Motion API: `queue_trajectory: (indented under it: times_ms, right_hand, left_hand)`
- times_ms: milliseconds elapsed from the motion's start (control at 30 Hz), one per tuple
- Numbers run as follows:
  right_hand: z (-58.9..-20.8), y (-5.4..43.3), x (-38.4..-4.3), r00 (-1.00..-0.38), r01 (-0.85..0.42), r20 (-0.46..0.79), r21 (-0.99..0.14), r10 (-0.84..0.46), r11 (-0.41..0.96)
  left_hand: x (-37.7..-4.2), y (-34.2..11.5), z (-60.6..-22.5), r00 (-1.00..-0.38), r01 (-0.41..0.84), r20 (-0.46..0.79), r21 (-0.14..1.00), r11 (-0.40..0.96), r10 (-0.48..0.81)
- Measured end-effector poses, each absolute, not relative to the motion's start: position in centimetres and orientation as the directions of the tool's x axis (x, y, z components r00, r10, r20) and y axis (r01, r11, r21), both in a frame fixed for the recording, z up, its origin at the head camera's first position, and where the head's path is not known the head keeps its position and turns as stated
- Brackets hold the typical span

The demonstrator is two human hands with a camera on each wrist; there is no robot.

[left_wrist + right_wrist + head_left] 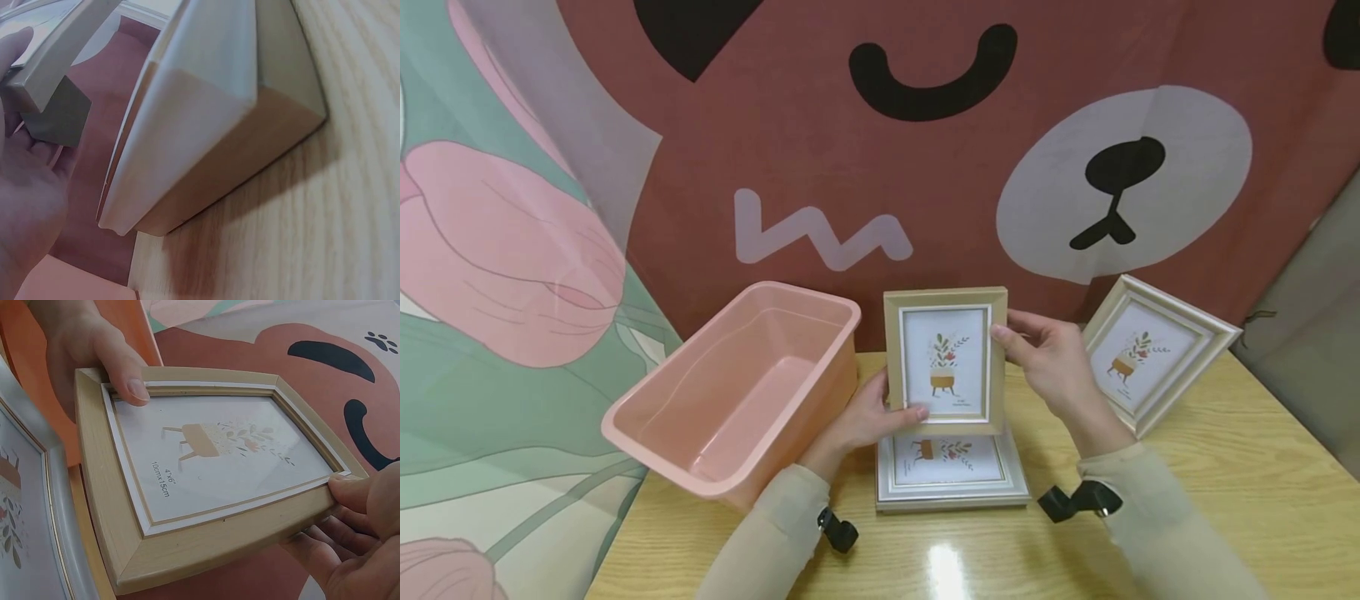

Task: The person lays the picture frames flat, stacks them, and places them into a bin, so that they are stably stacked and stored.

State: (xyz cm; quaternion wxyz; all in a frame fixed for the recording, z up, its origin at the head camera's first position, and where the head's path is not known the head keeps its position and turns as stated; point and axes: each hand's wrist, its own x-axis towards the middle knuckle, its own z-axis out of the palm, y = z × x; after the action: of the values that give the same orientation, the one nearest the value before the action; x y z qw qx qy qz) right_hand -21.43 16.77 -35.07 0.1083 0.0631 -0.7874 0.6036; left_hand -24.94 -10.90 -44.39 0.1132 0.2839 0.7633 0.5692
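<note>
While the tan frame (946, 360) is up off the counter (1217, 467), it sits right btwn the two hands. The left hand (874, 408) has the low left corner, w/ its thumb on the front & its fingers tucked behind. The right hand (1051, 358) pinches the right side, nr the top half, thumb in front & fingers in back. So both hands hold the same frame. Its front faces the person & shows a plant pic (950, 375), a pot on legs w/ leaves & a red flower. Just below the hands, a silver frame (951, 493) lies flat w/ its pic turned sideways; the left wrist view shows red cloth (940, 175) btwn it & the tan one. Another silver-white frame (1138, 354) stands at a slant on the counter, just behind the right wrist. A pink tub (829, 400) is nr the left arm, to the left of the frames. Each wrist has a black strap on, left (838, 531) & right (1081, 500). The cloth at the back has a big bear face on it.
</note>
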Motion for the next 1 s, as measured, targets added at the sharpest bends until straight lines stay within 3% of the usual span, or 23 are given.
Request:
queue_trajectory:
  times_ms: [367,533,767,1000]
  right_hand:
    - [-35.5,17.4,-21.7,-0.970,-0.215,0.237,-0.937,0.047,0.275]
    - [-35.5,17.6,-21.7,-0.973,-0.198,0.223,-0.937,0.058,0.287]
    - [-35.5,17.7,-21.8,-0.971,-0.200,0.228,-0.937,0.068,0.286]
    - [-35.6,17.7,-21.8,-0.970,-0.208,0.234,-0.941,0.069,0.267]
  left_hand:
    - [-24.1,-11.8,-44.4,-0.821,0.304,0.109,0.915,0.267,0.561]
    - [-23.5,-12.4,-44.6,-0.797,0.378,0.121,0.864,0.332,0.592]
    - [-23.2,-13.2,-44.7,-0.761,0.431,0.166,0.852,0.297,0.627]
    - [-22.9,-13.5,-44.7,-0.762,0.421,0.154,0.856,0.300,0.628]
